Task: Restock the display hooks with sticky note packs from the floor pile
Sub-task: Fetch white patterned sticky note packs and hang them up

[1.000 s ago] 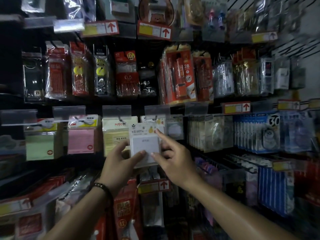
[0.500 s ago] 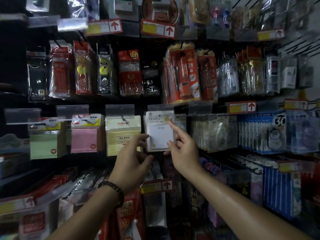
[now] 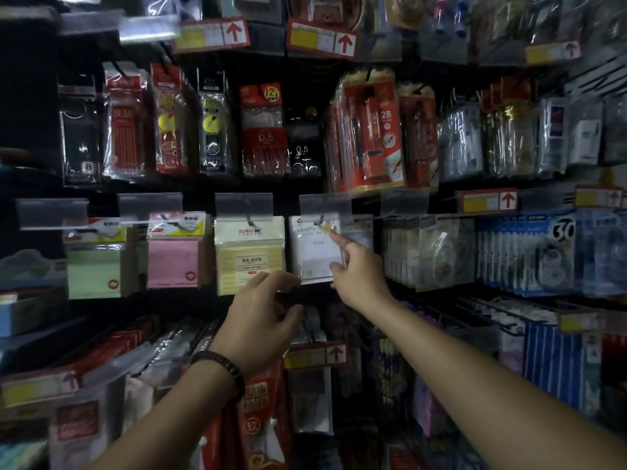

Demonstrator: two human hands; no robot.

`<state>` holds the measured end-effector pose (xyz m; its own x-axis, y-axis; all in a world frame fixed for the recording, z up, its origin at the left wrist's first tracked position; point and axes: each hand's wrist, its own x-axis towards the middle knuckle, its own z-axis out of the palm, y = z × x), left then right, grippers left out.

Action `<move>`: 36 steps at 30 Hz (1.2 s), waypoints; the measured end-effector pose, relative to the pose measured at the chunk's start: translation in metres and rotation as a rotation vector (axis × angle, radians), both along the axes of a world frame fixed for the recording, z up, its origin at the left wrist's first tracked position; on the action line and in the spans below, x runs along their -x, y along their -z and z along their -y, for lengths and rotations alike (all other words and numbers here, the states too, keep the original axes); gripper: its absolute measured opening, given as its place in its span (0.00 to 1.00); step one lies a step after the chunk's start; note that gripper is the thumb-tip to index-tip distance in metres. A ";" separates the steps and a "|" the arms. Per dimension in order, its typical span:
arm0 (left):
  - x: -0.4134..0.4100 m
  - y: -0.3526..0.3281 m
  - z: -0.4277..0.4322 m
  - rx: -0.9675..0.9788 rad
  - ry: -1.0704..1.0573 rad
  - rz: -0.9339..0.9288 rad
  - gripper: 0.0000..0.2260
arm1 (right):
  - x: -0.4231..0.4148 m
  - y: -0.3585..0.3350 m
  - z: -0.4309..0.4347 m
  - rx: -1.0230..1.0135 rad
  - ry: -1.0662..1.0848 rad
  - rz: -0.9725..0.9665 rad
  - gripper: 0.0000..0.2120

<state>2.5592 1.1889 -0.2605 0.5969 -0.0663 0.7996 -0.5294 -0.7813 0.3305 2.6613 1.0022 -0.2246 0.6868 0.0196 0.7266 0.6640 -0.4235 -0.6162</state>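
Note:
A white sticky note pack [image 3: 312, 252] hangs on a display hook [image 3: 319, 219] under a clear label holder. My right hand [image 3: 361, 276] grips the pack's right edge, index finger at its upper corner and thumb lower down. Just below and left of the pack is my left hand [image 3: 264, 308], apart from it, fingers loosely spread and holding nothing. Yellow [image 3: 249, 262], pink [image 3: 173, 262] and green [image 3: 95, 271] sticky note packs hang on the hooks to the left. The floor pile is out of view.
Pencil and pen packs [image 3: 264, 130] hang in the row above. Correction tape packs [image 3: 529, 252] and clear packets [image 3: 431, 252] crowd the hooks to the right. Below, long hooks with red packs [image 3: 258, 418] and price tags [image 3: 315, 356] stick out toward me.
Both hands lifted the white pack up and back onto the hook. My left hand then let go and dropped below it; my right hand stays on its right edge.

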 end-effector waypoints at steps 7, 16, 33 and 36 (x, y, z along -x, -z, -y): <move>0.016 0.012 -0.012 -0.040 -0.045 0.029 0.05 | 0.008 -0.009 -0.008 0.287 0.238 -0.042 0.40; 0.055 0.045 -0.029 -0.078 -0.063 0.004 0.03 | 0.054 0.017 0.011 0.279 0.349 0.024 0.38; 0.127 0.389 -0.080 -0.047 -0.136 -0.687 0.03 | 0.156 0.423 0.009 0.435 -0.171 -0.249 0.14; 0.131 0.440 -0.088 -0.028 -0.171 -0.842 0.04 | 0.158 0.505 0.006 0.536 -0.166 -0.509 0.10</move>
